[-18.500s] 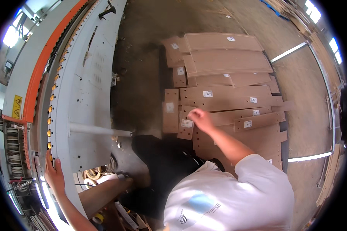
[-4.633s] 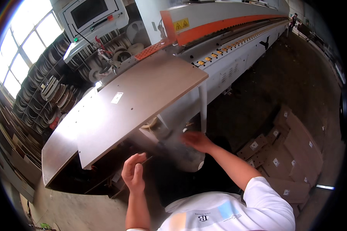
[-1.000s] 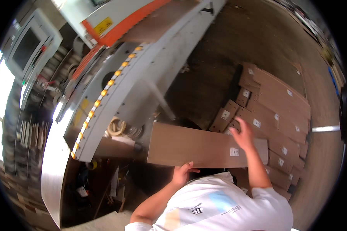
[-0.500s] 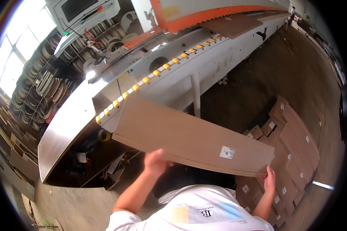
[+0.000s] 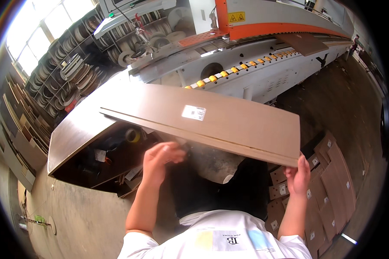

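A long brown panel (image 5: 242, 123) with a white label (image 5: 193, 112) lies across the view in front of me. A narrow groove runs along its near edge. Its left part rests over the pale metal end table (image 5: 86, 127) of a long machine. My right hand (image 5: 299, 175) grips the panel's near right corner, with the thumb by the end edge. Just below the near edge, my left hand (image 5: 162, 159) is apart from the panel, fingers loosely spread and slightly blurred, with nothing visible in it.
Yellow rollers (image 5: 234, 70) line the grey machine's side. Another brown panel (image 5: 302, 43) lies farther along it. Labelled brown panels (image 5: 328, 194) are stacked low at right. Rolls of edging (image 5: 80, 71) fill racks at left, near leaning boards (image 5: 23, 125). A person (image 5: 354, 44) stands far off.
The panel has shifted left and away over the machine's end table, and its label now appears farther left. My left hand has moved slightly left and up. The view has turned.
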